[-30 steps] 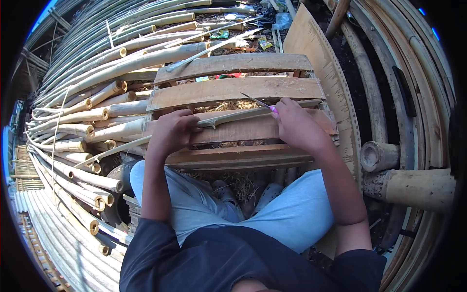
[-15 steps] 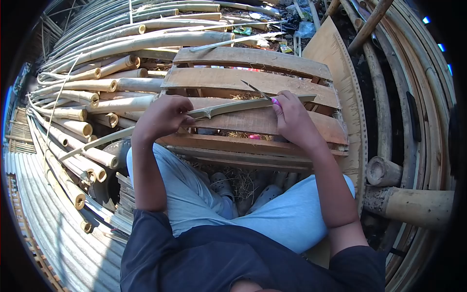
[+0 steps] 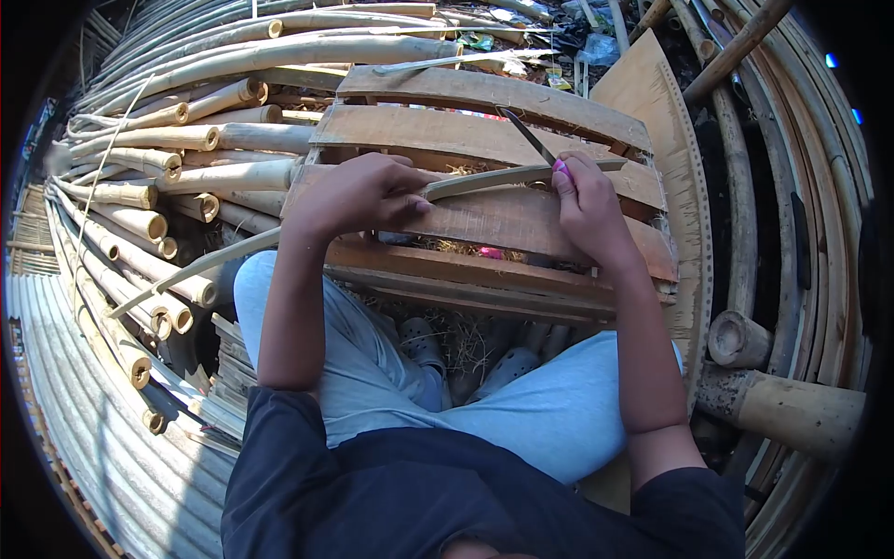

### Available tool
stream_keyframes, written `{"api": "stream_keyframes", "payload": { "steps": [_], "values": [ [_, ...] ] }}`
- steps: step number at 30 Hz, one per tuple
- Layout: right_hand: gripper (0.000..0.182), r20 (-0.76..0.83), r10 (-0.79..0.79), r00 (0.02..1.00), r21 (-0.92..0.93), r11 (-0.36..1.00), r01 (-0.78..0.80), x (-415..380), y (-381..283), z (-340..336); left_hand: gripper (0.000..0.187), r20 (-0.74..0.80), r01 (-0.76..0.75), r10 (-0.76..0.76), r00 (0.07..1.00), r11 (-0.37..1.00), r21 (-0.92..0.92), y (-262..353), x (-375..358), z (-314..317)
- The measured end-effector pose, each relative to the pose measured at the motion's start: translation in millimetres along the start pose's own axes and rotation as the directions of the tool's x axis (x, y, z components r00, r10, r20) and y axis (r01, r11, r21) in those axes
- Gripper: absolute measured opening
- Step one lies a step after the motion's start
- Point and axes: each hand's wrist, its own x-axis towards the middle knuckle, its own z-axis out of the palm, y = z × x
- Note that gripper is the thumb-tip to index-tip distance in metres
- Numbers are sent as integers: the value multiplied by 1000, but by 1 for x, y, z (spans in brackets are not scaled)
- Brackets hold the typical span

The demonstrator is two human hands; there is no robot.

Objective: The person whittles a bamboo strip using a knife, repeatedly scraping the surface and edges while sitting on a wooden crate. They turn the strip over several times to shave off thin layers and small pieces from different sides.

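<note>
Left hand (image 3: 368, 196) farther along pale, slender strip (image 3: 498, 179)

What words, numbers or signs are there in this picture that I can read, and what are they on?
None that can be read.
Green wrapper on the ground: any print is too small and blurred.
Yellow-green wrapper near it: too small to read as well.
Knife, bamboo strip and wooden slats: no readable letters or numbers.

Head-worn view, looking forward and down (dark round the rim), close above the lap (image 3: 549, 401)
</note>
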Motion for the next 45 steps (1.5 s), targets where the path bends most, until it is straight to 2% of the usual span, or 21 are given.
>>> {"api": "stream_keyframes", "payload": {
  "steps": [2, 4, 8, 9, 11, 13, 14, 16, 17, 19, 23, 25, 26, 28, 32, 34, 38, 40, 43, 45],
  "values": [
    [18, 5, 16, 1000, 1, 1000, -16, 1, 6, 1, 35, 60, -3, 4, 998, 1000, -26, -4, 3, 1],
    [18, -24, 18, 1000, -24, 1000, -18, 5, 13, 2, 35, -101, -155, 158, 982, 987, 41, -10, 1, 5],
    [16, -48, -15, 999, -25, 1000, 13, 11, 15, -3, 48, 3, -123, 123, 992, 987, 106, -20, 3, 23],
    [15, -17, 15, 1000, -19, 1000, -15, 8, 10, -3, 51, 60, -60, 57, 997, 997, 56, -12, 1, 20],
    [14, 9, 44, 999, -18, 999, -44, 5, 7, -1, 51, 50, -68, 66, 997, 997, 47, -11, 6, 22],
    [10, -124, -49, 991, -144, 989, 31, 0, 5, 4, 48, 5, -86, 86, 996, 996, 6, -8, 7, 29],
    [10, -121, -48, 992, -146, 989, 30, -1, 0, 5, 48, 5, -86, 86, 996, 996, 2, -5, 7, 31],
    [10, -201, -59, 978, -300, 954, -4, 0, -14, 3, 46, 0, -23, 23, 1000, 1000, 1, -1, 8, 31],
    [10, -199, -58, 978, -301, 954, -4, 0, -19, 2, 46, 0, -23, 23, 1000, 1000, -1, 0, 8, 30],
    [12, -213, -98, 972, -390, 921, 7, 0, -25, -1, 40, -101, -105, 119, 988, 985, 138, 2, 10, 28],
    [17, -244, -15, 970, -352, 933, -74, 0, -21, -1, 36, -108, -146, 161, 981, 980, 136, 6, 9, 19],
    [17, -91, -31, 995, -401, 916, -8, 0, -14, -5, 37, -84, -125, 134, 987, 987, 105, 10, 8, 16],
    [17, -93, -28, 995, -399, 917, -12, -1, -10, -6, 37, -80, -126, 135, 988, 986, 107, 8, 9, 19],
    [15, 58, 74, 996, -439, 898, -41, -1, 0, -7, 35, -181, -188, 215, 960, 970, 156, 4, 12, 24],
    [10, -33, 4, 999, -369, 929, -16, 4, 17, -5, 32, -264, -155, 204, 943, 969, 194, 13, 2, 4],
    [10, -63, -4, 998, -343, 939, -18, 6, 23, -6, 26, -191, 59, -17, 981, 975, 215, 16, 0, 1],
    [10, -42, 6, 999, -313, 950, -19, 9, 26, -8, 20, -289, -11, 66, 955, 982, 188, 13, 7, 18],
    [10, -25, 20, 999, -289, 957, -26, 10, 27, -8, 22, -283, -62, 146, 948, 957, 285, 13, 7, 24],
    [11, -35, -7, 999, -274, 962, -3, 11, 32, -7, 26, -325, 14, 115, 939, 930, 367, 15, 8, 38],
    [12, -24, 8, 1000, -268, 963, -14, 10, 31, -9, 28, -311, 11, 111, 944, 931, 365, 20, 11, 38]
  ]
}}
